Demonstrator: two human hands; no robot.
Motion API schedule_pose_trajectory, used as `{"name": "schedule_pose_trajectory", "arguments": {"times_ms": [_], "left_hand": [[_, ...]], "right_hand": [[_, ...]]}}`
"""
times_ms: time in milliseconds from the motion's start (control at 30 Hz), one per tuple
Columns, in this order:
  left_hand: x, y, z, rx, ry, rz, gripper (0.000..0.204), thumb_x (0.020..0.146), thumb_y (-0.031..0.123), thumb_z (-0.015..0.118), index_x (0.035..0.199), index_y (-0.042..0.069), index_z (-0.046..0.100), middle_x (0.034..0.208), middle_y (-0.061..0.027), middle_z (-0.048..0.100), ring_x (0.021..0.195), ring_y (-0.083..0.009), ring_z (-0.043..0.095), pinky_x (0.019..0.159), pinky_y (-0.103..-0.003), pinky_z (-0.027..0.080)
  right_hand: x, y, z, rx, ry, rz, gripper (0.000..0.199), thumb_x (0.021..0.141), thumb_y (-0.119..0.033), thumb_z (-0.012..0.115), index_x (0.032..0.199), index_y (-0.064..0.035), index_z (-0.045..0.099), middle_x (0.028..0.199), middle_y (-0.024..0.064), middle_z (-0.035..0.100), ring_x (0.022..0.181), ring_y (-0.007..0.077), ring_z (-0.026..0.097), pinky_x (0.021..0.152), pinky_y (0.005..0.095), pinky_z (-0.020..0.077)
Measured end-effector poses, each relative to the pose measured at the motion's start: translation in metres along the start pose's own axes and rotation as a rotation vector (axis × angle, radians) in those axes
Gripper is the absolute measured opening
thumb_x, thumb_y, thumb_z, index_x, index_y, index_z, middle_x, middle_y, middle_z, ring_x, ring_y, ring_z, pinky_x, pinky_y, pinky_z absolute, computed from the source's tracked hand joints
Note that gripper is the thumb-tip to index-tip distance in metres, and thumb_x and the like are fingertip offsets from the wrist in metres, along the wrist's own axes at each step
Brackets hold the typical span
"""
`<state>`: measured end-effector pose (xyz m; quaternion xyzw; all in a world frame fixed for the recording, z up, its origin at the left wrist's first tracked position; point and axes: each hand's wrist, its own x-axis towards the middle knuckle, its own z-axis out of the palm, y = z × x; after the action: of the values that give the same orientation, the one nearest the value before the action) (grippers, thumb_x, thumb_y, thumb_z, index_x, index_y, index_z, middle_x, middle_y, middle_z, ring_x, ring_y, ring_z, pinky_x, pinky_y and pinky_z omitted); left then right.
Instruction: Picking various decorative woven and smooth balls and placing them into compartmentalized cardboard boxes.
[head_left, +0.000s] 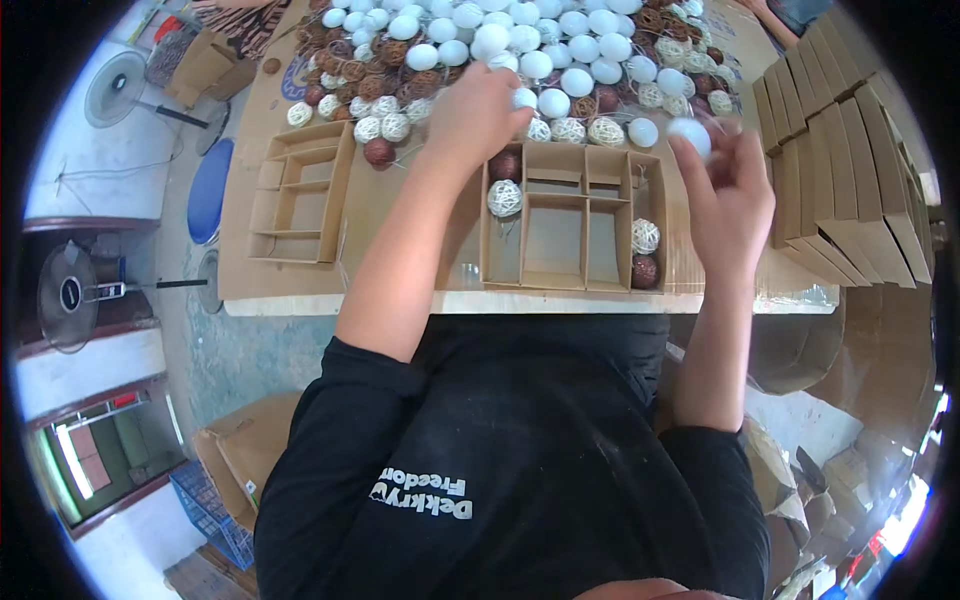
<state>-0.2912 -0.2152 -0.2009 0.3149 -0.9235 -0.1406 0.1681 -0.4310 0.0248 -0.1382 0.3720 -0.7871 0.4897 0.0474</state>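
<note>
My right hand [730, 190] holds a smooth white ball [688, 138] between thumb and fingers, raised to the right of the divided cardboard box [556, 278]. At the near edge of the ball pile, my left hand [480, 115] is closed around a white ball [524, 98], its thumb and fingertips on either side; the palm side is hidden. Directly in front of me, the box holds a dark red ball [506, 164] and a white woven ball [505, 198] in its left compartment. In its right one lie another white woven ball [645, 236] and dark red ball [645, 271].
A second divided box [298, 195] lies at the left of the table [390, 301]. Many smooth white balls [585, 48] and brown woven balls [422, 84] cover the far side. Stacked cardboard boxes [840, 170] rise at the right. Parts of other people show at the far edge.
</note>
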Motion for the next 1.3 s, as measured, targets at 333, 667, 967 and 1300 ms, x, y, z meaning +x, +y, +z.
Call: {"name": "schedule_pose_trajectory", "arguments": {"times_ms": [333, 667, 967, 1300], "left_hand": [[-0.049, 0.004, -0.095, -0.500, -0.160, 0.165, 0.032, 0.084, 0.023, 0.084, 0.107, 0.009, 0.066, 0.101, -0.0068, 0.073, 0.092, -0.0215, 0.069, 0.080, -0.035, 0.053], [-0.131, 0.020, -0.043, -0.143, -0.274, 0.257, 0.036, 0.080, 0.005, 0.081, 0.111, 0.009, 0.064, 0.111, -0.0107, 0.059, 0.105, -0.0343, 0.065, 0.088, -0.044, 0.055], [-0.115, 0.014, -0.043, -0.155, -0.265, 0.095, 0.041, 0.080, 0.004, 0.082, 0.113, 0.010, 0.059, 0.105, -0.0121, 0.059, 0.096, -0.0380, 0.067, 0.079, -0.047, 0.055], [-0.136, 0.017, -0.038, -0.284, -0.215, 0.147, 0.039, 0.083, 0.004, 0.079, 0.116, 0.010, 0.059, 0.106, -0.0135, 0.061, 0.092, -0.0390, 0.068, 0.076, -0.047, 0.055]], "right_hand": [[-0.036, 0.048, -0.001, -0.391, -0.339, -0.066, 0.037, 0.093, -0.041, 0.078, 0.103, -0.0062, 0.080, 0.104, 0.0176, 0.068, 0.102, 0.0379, 0.066, 0.088, 0.0470, 0.0528], [-0.032, 0.043, -0.014, -0.290, -0.416, -0.018, 0.041, 0.094, -0.030, 0.078, 0.126, -0.0063, 0.069, 0.118, 0.0175, 0.068, 0.110, 0.0362, 0.067, 0.090, 0.0445, 0.0534], [-0.049, 0.052, -0.003, -0.296, -0.450, -0.081, 0.036, 0.098, -0.028, 0.073, 0.126, -0.0054, 0.071, 0.127, 0.0220, 0.065, 0.119, 0.0408, 0.061, 0.101, 0.0483, 0.0498], [-0.049, 0.051, -0.002, -0.216, -0.470, -0.063, 0.043, 0.100, -0.022, 0.070, 0.139, -0.0075, 0.062, 0.128, 0.0220, 0.063, 0.118, 0.0403, 0.061, 0.099, 0.0468, 0.0507]]}}
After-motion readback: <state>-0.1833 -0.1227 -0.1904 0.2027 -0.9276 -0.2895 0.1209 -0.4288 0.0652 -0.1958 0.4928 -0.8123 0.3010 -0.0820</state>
